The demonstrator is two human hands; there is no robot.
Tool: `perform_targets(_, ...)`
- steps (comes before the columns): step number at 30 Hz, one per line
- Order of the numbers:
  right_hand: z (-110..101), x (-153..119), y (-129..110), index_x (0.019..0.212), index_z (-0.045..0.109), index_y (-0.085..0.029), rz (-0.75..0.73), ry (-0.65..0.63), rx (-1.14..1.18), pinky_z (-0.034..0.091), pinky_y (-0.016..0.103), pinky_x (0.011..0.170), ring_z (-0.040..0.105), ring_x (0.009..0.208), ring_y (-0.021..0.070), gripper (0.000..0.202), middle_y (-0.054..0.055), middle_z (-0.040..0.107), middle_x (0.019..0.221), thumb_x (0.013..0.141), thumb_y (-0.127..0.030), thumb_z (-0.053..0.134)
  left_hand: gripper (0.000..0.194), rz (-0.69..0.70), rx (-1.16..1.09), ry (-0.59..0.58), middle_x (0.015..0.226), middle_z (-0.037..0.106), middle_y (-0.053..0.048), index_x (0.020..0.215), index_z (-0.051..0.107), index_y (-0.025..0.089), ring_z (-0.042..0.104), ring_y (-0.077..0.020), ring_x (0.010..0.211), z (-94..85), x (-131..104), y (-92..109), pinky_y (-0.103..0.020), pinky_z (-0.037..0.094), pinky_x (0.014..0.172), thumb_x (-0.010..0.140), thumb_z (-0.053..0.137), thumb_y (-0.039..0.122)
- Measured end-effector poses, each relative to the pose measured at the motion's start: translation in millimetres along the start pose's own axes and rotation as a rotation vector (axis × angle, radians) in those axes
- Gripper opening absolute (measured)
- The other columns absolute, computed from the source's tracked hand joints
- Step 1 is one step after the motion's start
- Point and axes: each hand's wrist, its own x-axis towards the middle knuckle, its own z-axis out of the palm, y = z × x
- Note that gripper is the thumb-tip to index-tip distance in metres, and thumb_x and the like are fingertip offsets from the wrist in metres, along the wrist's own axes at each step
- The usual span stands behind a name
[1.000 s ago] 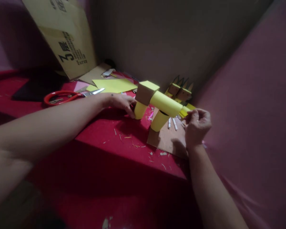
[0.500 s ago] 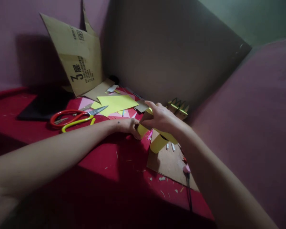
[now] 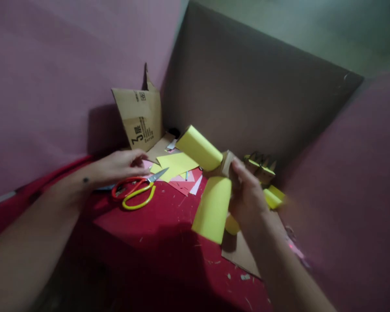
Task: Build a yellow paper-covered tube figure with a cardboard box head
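Brown block (image 3: 226,164) with yellow tubes (image 3: 212,209) in grip of right fingers (image 3: 246,172), left fingers (image 3: 137,155) parted

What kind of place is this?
Maybe a craft corner: scissors and yellow paper lie on a red surface, and the right hand holds a model with yellow tubes.

A surface draped in red cloth (image 3: 164,216) is littered with small pale clippings (image 3: 245,277). Toward the left lie scissors (image 3: 157,175) with one red and one yellow handle, their blades pointing over yellow paper sheets (image 3: 176,164) beside pink and red paper pieces (image 3: 180,187). Behind stands printed brown cardboard (image 3: 145,117); a flat cardboard sheet (image 3: 242,255) lies to the right.
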Motion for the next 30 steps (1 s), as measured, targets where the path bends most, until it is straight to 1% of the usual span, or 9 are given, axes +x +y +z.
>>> perform_targets(1,0.4,-4.6,17.1,0.094,0.067,-0.022,0.086,0.048,0.117,0.060,0.038,0.064,0.071,0.068,0.0228,0.023,0.003,0.074,0.080,0.077,-0.039,0.067,0.055,-0.085,0.093,-0.049,0.098,0.069,-0.014,0.122,0.054,0.016,0.066,-0.0304,0.085,3.1,-7.6,-4.3,-0.038,0.050,0.071,0.081,0.057,0.052)
perform_targets(3,2.0,-12.7,42.2,0.096,0.069,-0.022,0.234,0.115,0.302,0.061,0.040,0.071,0.073,0.076,0.0251,0.027,0.004,0.076,0.084,0.075,-0.038,0.071,0.048,-0.117,0.237,-0.085,0.100,0.070,-0.016,0.117,0.058,0.016,0.067,-0.0348,0.091,16.8,-18.8,-5.7,-0.040,0.049,0.073,0.082,0.055,0.050)
perform_targets(7,2.0,-21.9,59.5,0.090,0.071,-0.022,0.419,0.147,0.491,0.061,0.045,0.077,0.074,0.078,0.0264,0.022,0.003,0.077,0.081,0.071,-0.032,0.076,0.046,-0.131,0.522,-0.043,0.113,0.066,-0.026,0.120,0.058,0.011,0.065,-0.0422,0.103,49.5,-26.7,1.2,-0.045,0.049,0.079,0.085,0.049,0.038)
perform_targets(10,-3.6,-22.4,66.2,0.087,0.073,-0.022,0.450,0.115,0.532,0.061,0.048,0.078,0.074,0.072,0.0264,0.021,0.003,0.078,0.079,0.068,-0.030,0.078,0.042,-0.156,0.596,0.013,0.104,0.067,-0.028,0.119,0.057,0.006,0.066,-0.0431,0.097,60.1,-24.3,0.9,-0.047,0.047,0.076,0.087,0.040,0.027)
perform_targets(15,-14.8,-19.1,85.6,0.092,0.074,-0.020,0.439,0.007,0.548,0.060,0.050,0.079,0.074,0.079,0.0294,0.029,0.007,0.079,0.086,0.071,-0.040,0.076,0.033,-0.212,0.558,0.087,0.092,0.070,-0.022,0.108,0.058,0.012,0.069,-0.0387,0.082,56.0,-22.7,-7.3,-0.043,0.046,0.066,0.081,0.041,0.020)
perform_targets(19,-19.9,-16.8,88.5,0.093,0.074,-0.016,0.538,-0.013,0.608,0.060,0.050,0.079,0.074,0.081,0.0305,0.035,0.010,0.078,0.086,0.069,-0.041,0.077,0.041,-0.245,0.388,0.223,0.082,0.069,-0.012,0.124,0.049,0.017,0.069,-0.0343,0.073,48.0,-35.1,-7.4,-0.038,0.045,0.061,0.087,0.040,0.032)
perform_targets(23,-23.0,-16.2,81.8,0.088,0.073,-0.014,0.618,-0.039,0.572,0.061,0.050,0.077,0.074,0.075,0.0306,0.037,0.010,0.077,0.076,0.067,-0.043,0.079,0.038,-0.084,0.112,0.366,0.080,0.067,-0.004,0.112,0.059,0.022,0.067,-0.0275,0.073,40.7,-55.4,6.0,-0.034,0.048,0.068,0.090,0.045,0.049)
perform_targets(27,-22.4,-16.9,82.9,0.087,0.072,-0.015,0.598,-0.009,0.604,0.060,0.045,0.078,0.074,0.079,0.0270,0.031,0.008,0.077,0.078,0.070,-0.039,0.079,0.033,-0.040,-0.183,0.368,0.092,0.070,-0.004,0.107,0.063,0.026,0.068,-0.0272,0.085,41.1,-67.0,22.1,-0.037,0.054,0.077,0.084,0.056,0.048)
perform_targets(30,-17.0,-17.9,87.7,0.087,0.072,-0.016,0.579,0.033,0.630,0.060,0.039,0.081,0.073,0.078,0.0229,0.028,0.006,0.077,0.080,0.070,-0.038,0.080,0.046,-0.032,-0.499,0.385,0.107,0.071,-0.008,0.118,0.059,0.027,0.068,-0.0293,0.097,49.1,-60.5,31.1,-0.043,0.054,0.089,0.077,0.069,0.044)
